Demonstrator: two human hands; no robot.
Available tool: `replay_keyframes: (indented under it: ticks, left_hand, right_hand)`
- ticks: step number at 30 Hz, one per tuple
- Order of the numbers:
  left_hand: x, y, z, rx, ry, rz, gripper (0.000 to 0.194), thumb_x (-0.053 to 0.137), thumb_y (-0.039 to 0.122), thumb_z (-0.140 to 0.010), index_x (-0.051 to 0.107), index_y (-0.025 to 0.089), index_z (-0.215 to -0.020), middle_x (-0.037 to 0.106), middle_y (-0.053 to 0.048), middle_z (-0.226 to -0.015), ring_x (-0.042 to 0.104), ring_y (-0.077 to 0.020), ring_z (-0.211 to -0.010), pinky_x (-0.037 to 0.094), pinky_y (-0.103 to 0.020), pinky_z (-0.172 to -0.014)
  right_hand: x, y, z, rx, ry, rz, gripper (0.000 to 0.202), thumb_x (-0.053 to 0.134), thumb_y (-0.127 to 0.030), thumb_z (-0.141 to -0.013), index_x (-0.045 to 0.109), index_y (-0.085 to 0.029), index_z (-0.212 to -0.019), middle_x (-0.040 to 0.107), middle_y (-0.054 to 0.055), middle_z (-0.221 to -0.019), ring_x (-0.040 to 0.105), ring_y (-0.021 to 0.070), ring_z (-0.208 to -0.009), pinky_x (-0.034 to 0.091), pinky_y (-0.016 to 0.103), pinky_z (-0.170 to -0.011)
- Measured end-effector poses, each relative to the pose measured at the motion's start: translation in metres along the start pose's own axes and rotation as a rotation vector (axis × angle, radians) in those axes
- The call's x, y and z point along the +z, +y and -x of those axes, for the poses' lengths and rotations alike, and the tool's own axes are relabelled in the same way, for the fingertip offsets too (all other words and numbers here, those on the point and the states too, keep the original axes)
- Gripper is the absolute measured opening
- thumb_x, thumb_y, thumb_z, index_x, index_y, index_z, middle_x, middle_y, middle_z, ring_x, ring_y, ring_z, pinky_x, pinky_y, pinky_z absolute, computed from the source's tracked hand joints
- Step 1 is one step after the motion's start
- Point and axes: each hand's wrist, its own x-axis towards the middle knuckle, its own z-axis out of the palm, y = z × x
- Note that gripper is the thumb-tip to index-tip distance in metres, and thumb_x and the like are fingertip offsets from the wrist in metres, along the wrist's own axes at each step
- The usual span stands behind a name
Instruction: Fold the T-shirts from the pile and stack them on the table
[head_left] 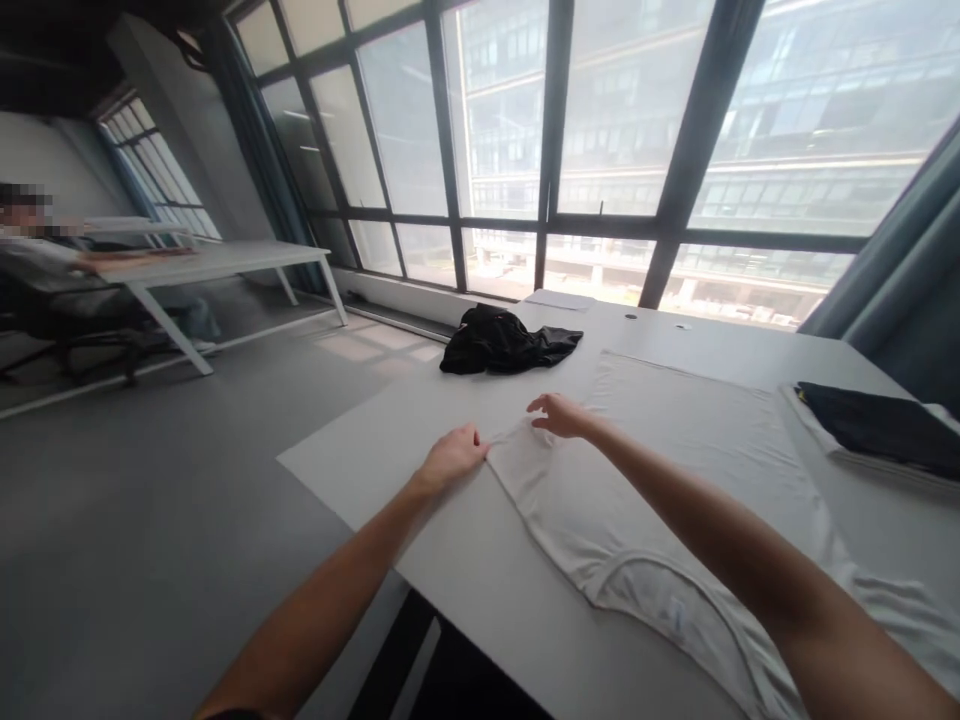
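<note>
A white T-shirt [690, 450] lies spread over the white table [360, 440], its neckline toward me and its hem toward the window. My left hand [455, 455] is closed on the edge of the sleeve at the shirt's left side, with thumb and fingers pinched together. Just above the same sleeve hovers my right hand [561, 414], fingers apart and curved, holding nothing. Small wrinkles run through the cloth below it. My right forearm crosses over the middle of the shirt and hides part of it.
A crumpled black garment [499, 340] lies at the table's far left. Folded dark and white clothes [885, 430] are stacked on the right. Large windows [622, 120] stand behind the table. Far left, a person [45, 265] sits at another table [240, 258].
</note>
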Motion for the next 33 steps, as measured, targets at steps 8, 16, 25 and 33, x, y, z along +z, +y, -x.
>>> replay_keyframes:
  ticks: [8,16,25,33]
  left_hand:
    - [0.020,0.011,0.005,-0.030,0.185,0.186,0.009,0.063,0.020,-0.087,0.056,0.021,-0.093,0.067,-0.002,-0.082,0.061,-0.0172,-0.074,0.040,-0.026,-0.065]
    - [0.017,0.019,0.019,-0.029,0.338,0.480,0.015,0.059,0.009,-0.083,0.051,0.021,-0.083,0.063,0.001,-0.074,0.063,-0.0145,-0.069,0.045,-0.023,-0.063]
    - [0.001,0.072,0.061,0.226,0.506,0.600,0.009,0.061,0.012,-0.085,0.056,0.019,-0.085,0.063,0.000,-0.083,0.064,-0.0133,-0.072,0.052,-0.021,-0.062]
    - [0.015,0.135,0.084,0.466,0.440,0.340,0.021,0.053,0.000,-0.084,0.057,0.020,-0.091,0.062,-0.002,-0.091,0.061,-0.0151,-0.081,0.053,-0.026,-0.078]
  right_hand:
    - [0.005,-0.003,-0.035,-0.085,-0.152,-0.006,0.042,0.081,-0.013,-0.073,0.075,-0.018,-0.115,0.076,0.007,-0.100,0.068,0.0169,-0.081,0.048,0.022,-0.070]
    - [-0.001,0.000,-0.037,-0.231,-0.178,0.025,0.030,0.074,-0.009,-0.070,0.079,-0.016,-0.099,0.070,0.003,-0.084,0.061,0.0155,-0.074,0.044,0.023,-0.065]
    - [-0.031,0.017,-0.003,-0.419,-0.036,-0.153,0.011,0.068,-0.010,-0.076,0.073,-0.016,-0.084,0.066,0.005,-0.091,0.060,0.0166,-0.080,0.048,0.028,-0.076]
    - [-0.048,0.046,0.049,-0.487,0.050,-0.210,0.016,0.061,-0.007,-0.077,0.071,-0.020,-0.080,0.067,0.006,-0.097,0.061,0.0205,-0.091,0.052,0.035,-0.083]
